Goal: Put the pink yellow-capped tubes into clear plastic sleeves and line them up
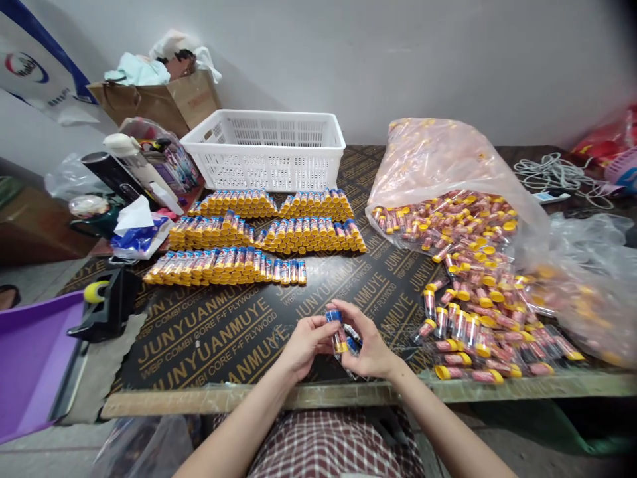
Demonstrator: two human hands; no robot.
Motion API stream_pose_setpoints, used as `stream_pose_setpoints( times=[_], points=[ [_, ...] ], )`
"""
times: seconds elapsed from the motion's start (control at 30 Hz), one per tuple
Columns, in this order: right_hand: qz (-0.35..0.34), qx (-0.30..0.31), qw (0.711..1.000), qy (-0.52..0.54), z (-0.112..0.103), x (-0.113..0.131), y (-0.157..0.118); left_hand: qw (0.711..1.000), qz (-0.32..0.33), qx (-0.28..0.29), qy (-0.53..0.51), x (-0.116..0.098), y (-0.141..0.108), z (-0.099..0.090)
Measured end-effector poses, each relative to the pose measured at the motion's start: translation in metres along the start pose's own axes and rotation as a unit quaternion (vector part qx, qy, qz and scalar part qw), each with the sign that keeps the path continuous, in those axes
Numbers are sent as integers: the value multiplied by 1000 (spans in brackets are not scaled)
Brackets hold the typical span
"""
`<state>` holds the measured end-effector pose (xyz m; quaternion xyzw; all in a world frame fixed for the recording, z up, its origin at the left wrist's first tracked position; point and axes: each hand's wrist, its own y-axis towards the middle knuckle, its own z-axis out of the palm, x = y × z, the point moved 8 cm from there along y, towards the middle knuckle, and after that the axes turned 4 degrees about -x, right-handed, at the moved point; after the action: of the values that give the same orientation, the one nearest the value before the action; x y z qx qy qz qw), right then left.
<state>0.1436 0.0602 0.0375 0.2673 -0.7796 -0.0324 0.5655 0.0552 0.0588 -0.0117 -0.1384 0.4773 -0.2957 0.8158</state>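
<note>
1. Holding one tube (pixel 340 338) near the surface's (pixel 199 338) front edge: left hand (pixel 301 345) pinching its side, right hand (pixel 371 345) curled around, fingertips by the blue cap (pixel 333 316).
2. Handling, advised: body steadied, cap pressed squarely, squeeze light.
3. Stacked tubes (pixel 223 265): toward left edge; loose tubes (pixel 468 325): toward front right corner.

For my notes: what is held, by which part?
A small clear tube, blue-topped, yellow-based: left hand on its side, right hand near its top. Right palm's contents: unclear.
</note>
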Motion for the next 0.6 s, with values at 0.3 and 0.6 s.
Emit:
stream_pose_setpoints(
  times=[0.3,0.6],
  points=[
    [-10,-16,999,31,-3,3,2,1000,1,-2,-9,-2,-1,2],
    [-9,-15,1000,25,0,2,3,1000,-8,-13,-8,-1,2,-1]
  ],
)
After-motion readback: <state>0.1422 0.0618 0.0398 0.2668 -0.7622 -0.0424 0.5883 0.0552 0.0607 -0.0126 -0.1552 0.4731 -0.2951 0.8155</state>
